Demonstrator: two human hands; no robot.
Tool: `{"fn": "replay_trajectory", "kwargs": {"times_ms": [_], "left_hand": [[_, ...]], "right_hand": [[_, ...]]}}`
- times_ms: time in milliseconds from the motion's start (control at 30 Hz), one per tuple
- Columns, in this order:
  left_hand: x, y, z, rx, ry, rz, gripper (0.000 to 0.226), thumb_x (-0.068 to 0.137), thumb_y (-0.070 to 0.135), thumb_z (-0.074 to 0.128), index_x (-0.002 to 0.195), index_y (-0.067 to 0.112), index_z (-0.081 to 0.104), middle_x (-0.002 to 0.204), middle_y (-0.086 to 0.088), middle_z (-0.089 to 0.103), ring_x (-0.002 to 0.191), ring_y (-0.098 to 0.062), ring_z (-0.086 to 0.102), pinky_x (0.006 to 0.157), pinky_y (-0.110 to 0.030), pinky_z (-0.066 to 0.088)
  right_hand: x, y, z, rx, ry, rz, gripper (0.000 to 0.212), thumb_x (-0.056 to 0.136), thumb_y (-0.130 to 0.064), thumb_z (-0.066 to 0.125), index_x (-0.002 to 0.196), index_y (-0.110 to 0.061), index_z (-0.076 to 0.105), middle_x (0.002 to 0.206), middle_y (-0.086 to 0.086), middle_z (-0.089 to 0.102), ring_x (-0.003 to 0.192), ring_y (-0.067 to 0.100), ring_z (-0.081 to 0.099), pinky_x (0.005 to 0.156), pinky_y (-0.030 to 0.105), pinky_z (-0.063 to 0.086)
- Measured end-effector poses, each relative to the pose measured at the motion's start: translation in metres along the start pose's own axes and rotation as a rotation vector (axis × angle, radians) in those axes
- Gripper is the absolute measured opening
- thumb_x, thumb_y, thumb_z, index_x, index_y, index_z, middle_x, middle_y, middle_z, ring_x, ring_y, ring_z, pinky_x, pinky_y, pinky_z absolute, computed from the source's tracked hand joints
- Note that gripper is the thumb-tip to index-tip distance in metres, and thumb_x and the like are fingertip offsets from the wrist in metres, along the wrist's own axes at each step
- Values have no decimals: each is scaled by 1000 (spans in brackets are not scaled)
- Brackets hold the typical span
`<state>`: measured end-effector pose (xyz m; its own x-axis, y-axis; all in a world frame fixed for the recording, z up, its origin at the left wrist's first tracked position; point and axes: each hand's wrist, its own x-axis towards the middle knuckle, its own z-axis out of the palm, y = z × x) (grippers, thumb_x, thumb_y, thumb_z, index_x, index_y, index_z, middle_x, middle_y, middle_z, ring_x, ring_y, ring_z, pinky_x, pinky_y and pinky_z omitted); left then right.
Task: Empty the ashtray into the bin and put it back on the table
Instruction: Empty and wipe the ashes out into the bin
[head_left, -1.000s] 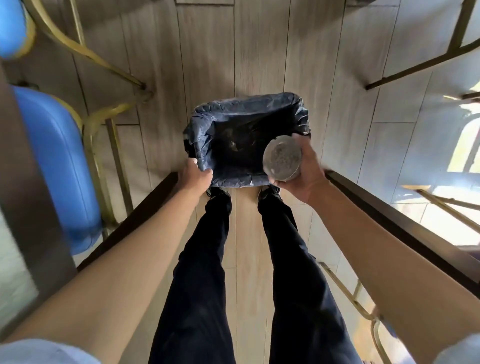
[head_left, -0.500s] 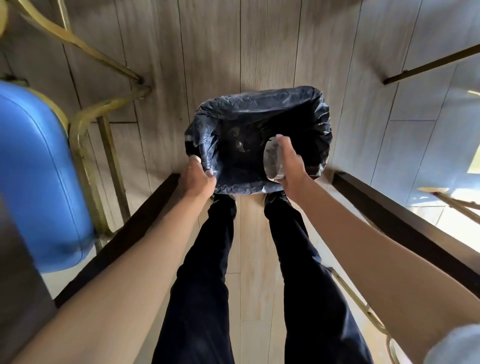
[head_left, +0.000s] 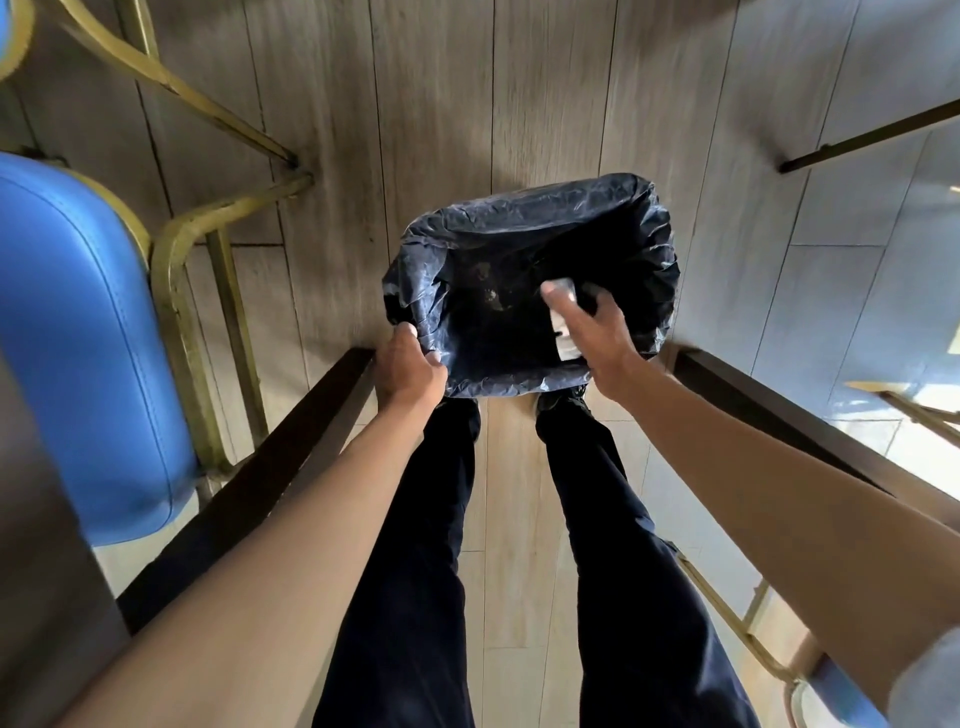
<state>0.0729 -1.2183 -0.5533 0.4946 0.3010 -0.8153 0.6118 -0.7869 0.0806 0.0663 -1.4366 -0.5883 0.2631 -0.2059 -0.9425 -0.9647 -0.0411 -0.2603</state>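
A bin lined with a dark plastic bag (head_left: 639, 228) stands on the wooden floor in front of my feet. My left hand (head_left: 408, 369) grips the bag's near left rim. My right hand (head_left: 592, 327) is over the bin's right side, closed around the glass ashtray (head_left: 563, 340), which is turned over toward the inside of the bin. Only a pale sliver of the ashtray shows under my fingers. Dark debris lies at the bottom of the bin.
A blue padded chair (head_left: 78, 338) with a gold metal frame (head_left: 176, 291) stands at the left. Dark table edges run at the left (head_left: 291, 447) and right (head_left: 769, 410) of my legs. More gold chair legs (head_left: 727, 618) show at lower right.
My right hand has tipped the ashtray from upright at the bin's rim to upside down inside the bin's opening. My left hand has stayed on the bag's rim.
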Motion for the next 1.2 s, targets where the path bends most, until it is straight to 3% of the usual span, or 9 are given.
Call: {"fn": "replay_trajectory", "kwargs": {"times_ms": [133, 333, 467, 600, 767, 867, 1100, 1200], "left_hand": [[0, -1, 0, -21, 1, 8, 30, 96, 13, 64, 124, 5, 57, 124, -16, 65, 115, -36, 64, 95, -41, 50], [1, -2, 0, -21, 10, 15, 32, 96, 12, 64, 125, 3, 57, 125, -16, 64, 117, -36, 63, 98, -41, 49], [4, -2, 2, -36, 19, 25, 32, 96, 12, 64, 126, 3, 56, 125, -17, 64, 116, -36, 63, 97, -42, 51], [6, -5, 4, -65, 5, 19, 31, 95, 12, 64, 124, 3, 56, 123, -17, 64, 111, -36, 66, 95, -43, 55], [8, -8, 7, -56, -16, 20, 27, 95, 12, 64, 120, 4, 56, 119, -17, 65, 107, -36, 67, 90, -42, 56], [9, -11, 11, -88, -15, 32, 19, 93, 12, 64, 110, 8, 54, 111, -16, 65, 95, -36, 72, 84, -47, 60], [14, -13, 18, -73, -11, 40, 18, 94, 13, 59, 109, 11, 50, 110, -17, 65, 91, -36, 72, 82, -49, 60], [17, -14, 19, -66, -4, 42, 15, 93, 13, 59, 104, 11, 50, 108, -16, 65, 88, -34, 73, 81, -47, 61]], "right_hand": [[-6, 12, 3, -213, -19, -74, 105, 70, -70, 78, 154, -20, 38, 147, 2, 52, 133, 23, 53, 112, 45, 48], [-9, 16, 12, -399, 40, -244, 100, 76, -57, 83, 154, -16, 35, 148, 13, 50, 136, 28, 50, 109, 36, 43], [-13, 17, 13, -405, 118, -346, 102, 76, -49, 86, 154, -15, 31, 150, 15, 41, 137, 29, 45, 113, 39, 41], [-12, 23, 12, -408, 172, -331, 100, 73, -49, 88, 149, -15, 35, 145, 13, 43, 133, 31, 47, 113, 46, 45], [-14, 28, 10, -353, 278, -337, 97, 68, -48, 90, 143, -13, 38, 143, 11, 44, 130, 29, 49, 109, 44, 48], [-17, 33, 10, -372, 282, -382, 97, 67, -47, 91, 141, -11, 39, 140, 12, 44, 128, 29, 50, 108, 46, 49], [-17, 37, 8, -456, 251, -504, 98, 66, -45, 90, 142, -10, 39, 136, 13, 44, 126, 29, 48, 108, 43, 49], [-16, 34, 7, -469, 195, -447, 96, 69, -44, 90, 143, -11, 39, 138, 12, 45, 127, 28, 48, 108, 41, 48]]}}
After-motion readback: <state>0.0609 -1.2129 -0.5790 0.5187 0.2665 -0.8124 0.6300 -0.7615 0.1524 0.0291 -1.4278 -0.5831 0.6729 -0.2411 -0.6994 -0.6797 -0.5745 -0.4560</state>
